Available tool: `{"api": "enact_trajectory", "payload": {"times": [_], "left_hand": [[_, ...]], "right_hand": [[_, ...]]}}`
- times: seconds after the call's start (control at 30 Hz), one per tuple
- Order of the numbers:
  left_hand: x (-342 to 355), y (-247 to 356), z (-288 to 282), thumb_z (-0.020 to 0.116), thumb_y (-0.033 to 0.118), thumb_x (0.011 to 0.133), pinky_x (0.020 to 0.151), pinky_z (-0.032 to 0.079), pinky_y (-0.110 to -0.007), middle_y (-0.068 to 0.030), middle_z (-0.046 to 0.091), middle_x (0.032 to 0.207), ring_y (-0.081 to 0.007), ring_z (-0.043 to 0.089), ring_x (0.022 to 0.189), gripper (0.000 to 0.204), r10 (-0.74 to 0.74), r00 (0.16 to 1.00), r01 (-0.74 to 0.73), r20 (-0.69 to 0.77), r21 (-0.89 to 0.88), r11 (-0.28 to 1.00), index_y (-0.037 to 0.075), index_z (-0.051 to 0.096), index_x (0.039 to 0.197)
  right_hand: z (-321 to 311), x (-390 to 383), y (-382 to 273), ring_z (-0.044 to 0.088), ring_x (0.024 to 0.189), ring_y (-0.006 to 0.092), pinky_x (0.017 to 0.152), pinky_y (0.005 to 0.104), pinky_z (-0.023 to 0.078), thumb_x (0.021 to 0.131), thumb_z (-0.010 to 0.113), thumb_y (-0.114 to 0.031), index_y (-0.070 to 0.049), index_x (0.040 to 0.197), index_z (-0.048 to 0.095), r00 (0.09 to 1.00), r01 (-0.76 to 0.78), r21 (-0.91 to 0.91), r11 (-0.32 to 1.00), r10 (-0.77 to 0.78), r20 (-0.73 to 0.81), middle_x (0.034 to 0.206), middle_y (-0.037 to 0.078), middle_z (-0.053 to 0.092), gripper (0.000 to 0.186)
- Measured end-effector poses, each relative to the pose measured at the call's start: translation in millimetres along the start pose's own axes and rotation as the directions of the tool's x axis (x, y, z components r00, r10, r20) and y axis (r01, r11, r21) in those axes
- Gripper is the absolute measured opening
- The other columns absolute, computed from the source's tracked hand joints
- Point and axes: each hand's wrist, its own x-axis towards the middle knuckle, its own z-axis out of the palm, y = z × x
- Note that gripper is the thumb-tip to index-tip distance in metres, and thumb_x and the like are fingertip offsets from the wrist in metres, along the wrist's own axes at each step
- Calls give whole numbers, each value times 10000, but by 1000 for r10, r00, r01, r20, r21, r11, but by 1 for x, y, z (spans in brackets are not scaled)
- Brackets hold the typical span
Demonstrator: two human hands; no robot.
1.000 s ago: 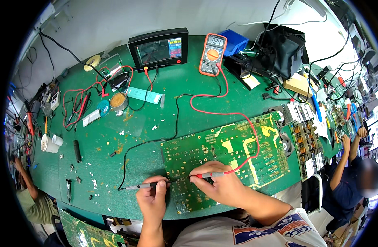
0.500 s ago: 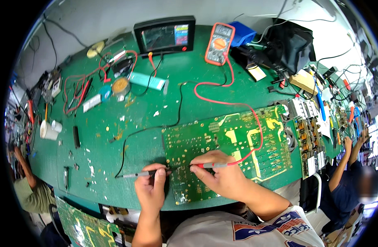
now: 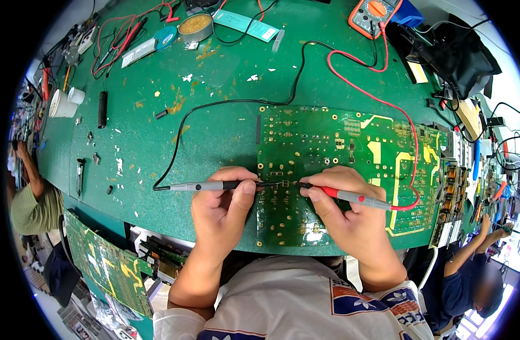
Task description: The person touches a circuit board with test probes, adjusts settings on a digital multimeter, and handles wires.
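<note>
A large green circuit board lies flat on the green-topped table, its gold pads and traces facing up. My left hand is closed around a black and grey test probe, whose tip points right over the board's left part. Between the fingers of my right hand is a red and grey test probe, pointing left. Both tips sit close together over small components; whether they touch the pads I cannot tell. The black and red leads run back to an orange multimeter at the far edge.
Power modules stand right of the board, near a black bag. A round tin, a white cup and a black cylinder are on the left. Another board lies lower left. Two other people are at the sides.
My view has tilted down toward the board, so the screen at the back has almost left it. Both probe tips have come closer together over the board, my left hand moving onto its edge.
</note>
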Motion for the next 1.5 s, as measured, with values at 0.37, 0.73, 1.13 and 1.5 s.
{"api": "enact_trajectory", "payload": {"times": [0.37,0.73,1.13,1.5], "left_hand": [[2,1,-4,643,44,969,665,434,-217,-73,662,982,-82,556,794,105,15,1000,-16,26,57,998,-23,644,1050],[1,-1,-1,604,23,979,737,466,-248,-81,657,985,-102,575,820,88,5,1000,-5,2,57,998,-30,633,1043],[3,4,0,599,56,1001,760,507,-244,-80,682,964,-109,638,842,116,1,1000,-1,1,64,998,-38,628,1062],[0,2,-5,614,102,1010,715,469,-205,-75,699,945,-75,600,816,172,-59,998,60,20,-65,996,-41,625,1104]], "right_hand": [[1,0,1,691,794,285,676,365,561,785,802,5,-35,969,704,1000,-16,-9,1000,16,-9,858,83,723,212],[-1,2,-1,686,754,301,711,398,541,778,803,-10,-46,993,669,997,60,5,998,-60,-38,833,98,711,255],[-4,3,-2,678,749,312,701,406,538,807,786,-38,-41,983,657,997,71,-15,997,-71,-38,824,116,704,218],[2,-7,3,696,816,279,699,358,564,812,761,62,17,1017,675,998,-59,150,987,61,-9,945,108,728,227]]}}
